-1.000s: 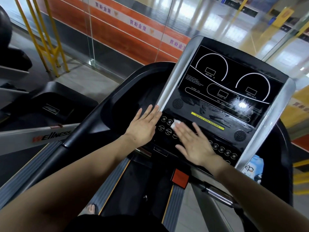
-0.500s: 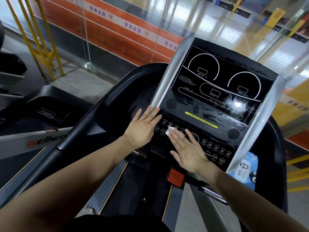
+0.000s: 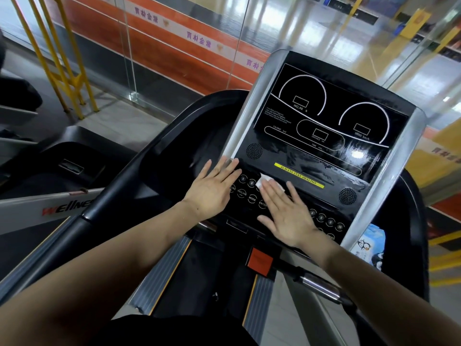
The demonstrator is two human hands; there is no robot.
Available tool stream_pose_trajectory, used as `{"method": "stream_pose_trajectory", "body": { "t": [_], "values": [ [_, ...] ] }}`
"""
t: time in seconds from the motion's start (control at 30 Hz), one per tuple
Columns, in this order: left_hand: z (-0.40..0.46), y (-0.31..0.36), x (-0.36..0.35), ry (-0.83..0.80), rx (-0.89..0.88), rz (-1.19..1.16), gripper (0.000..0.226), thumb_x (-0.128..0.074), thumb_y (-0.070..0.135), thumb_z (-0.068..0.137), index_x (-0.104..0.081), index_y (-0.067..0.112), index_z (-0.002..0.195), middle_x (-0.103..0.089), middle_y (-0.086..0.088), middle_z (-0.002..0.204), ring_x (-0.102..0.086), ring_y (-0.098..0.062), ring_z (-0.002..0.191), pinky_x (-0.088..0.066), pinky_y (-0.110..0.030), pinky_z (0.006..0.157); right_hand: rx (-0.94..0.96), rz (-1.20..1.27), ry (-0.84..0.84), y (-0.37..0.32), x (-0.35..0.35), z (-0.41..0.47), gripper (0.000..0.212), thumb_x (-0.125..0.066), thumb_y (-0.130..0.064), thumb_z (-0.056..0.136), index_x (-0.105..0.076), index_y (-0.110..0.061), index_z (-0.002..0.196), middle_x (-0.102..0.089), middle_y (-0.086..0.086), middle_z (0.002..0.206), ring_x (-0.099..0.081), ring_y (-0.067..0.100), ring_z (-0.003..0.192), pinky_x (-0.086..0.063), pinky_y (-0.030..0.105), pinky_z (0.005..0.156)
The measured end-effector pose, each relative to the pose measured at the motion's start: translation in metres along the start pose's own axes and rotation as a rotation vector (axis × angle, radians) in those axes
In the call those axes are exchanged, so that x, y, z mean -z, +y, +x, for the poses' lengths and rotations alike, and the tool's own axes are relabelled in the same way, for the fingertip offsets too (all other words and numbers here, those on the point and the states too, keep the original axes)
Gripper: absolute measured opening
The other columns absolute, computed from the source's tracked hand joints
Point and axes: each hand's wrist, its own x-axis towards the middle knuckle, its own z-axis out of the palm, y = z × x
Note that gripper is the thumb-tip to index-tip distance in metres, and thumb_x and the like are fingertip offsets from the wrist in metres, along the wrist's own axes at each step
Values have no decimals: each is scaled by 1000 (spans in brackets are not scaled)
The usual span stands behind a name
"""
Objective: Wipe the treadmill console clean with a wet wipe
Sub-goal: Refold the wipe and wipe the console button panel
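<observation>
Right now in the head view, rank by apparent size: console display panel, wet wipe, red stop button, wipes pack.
1. console display panel
2. wipes pack, partly hidden by the console
3. red stop button
4. wet wipe, mostly under the right hand, true extent unsure

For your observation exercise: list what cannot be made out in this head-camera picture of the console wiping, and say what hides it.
- Wet wipe: mostly under the right hand fingers.
- Buttons beneath both hands: labels covered; left hand lies flat.
- Wipes pack: partly behind the console edge; print too small.
- Small display text: too small to read.
</observation>
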Motion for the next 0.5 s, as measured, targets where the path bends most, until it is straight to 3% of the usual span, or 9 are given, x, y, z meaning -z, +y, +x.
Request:
{"method": "stream_pose_trajectory", "body": {
  "t": [0.17, 0.23, 0.4, 0.5],
  "values": [
    [3, 4, -1, -5, -26, 51, 68, -45, 23, 104, -16, 20, 166, 0, 0, 174, 4, -26, 161, -4, -54, 130, 201, 23, -26, -23, -16, -21, 80, -19, -64, 110, -2, -13, 169, 3, 3, 178, 7, 17, 164, -3, 56, 132],
    [7, 8, 1, -32, -28, 74, 72, -42, 23, 104, -7, 20, 166, 5, 1, 174, 8, -27, 161, -2, -54, 130, 185, 29, -5, -9, -10, -17, 79, -20, -64, 109, -7, -14, 169, -2, 1, 178, 2, 17, 164, -3, 57, 132],
    [13, 15, 2, -102, -24, 117, 78, -40, 23, 102, 6, 21, 166, 13, 5, 174, 16, -27, 160, 1, -56, 129, -62, 76, 36, 8, 0, -12, 77, -13, -61, 109, 0, -15, 169, 2, 0, 178, 7, 15, 164, 7, 57, 131],
    [14, 15, 1, -135, -47, 142, 77, -40, 23, 103, 5, 21, 166, 11, 5, 174, 16, -26, 159, 2, -57, 129, 50, 150, 11, -24, -12, -24, 74, -17, -58, 110, -2, -16, 169, 4, 0, 178, 9, 16, 164, 8, 57, 130]
  ]
}}
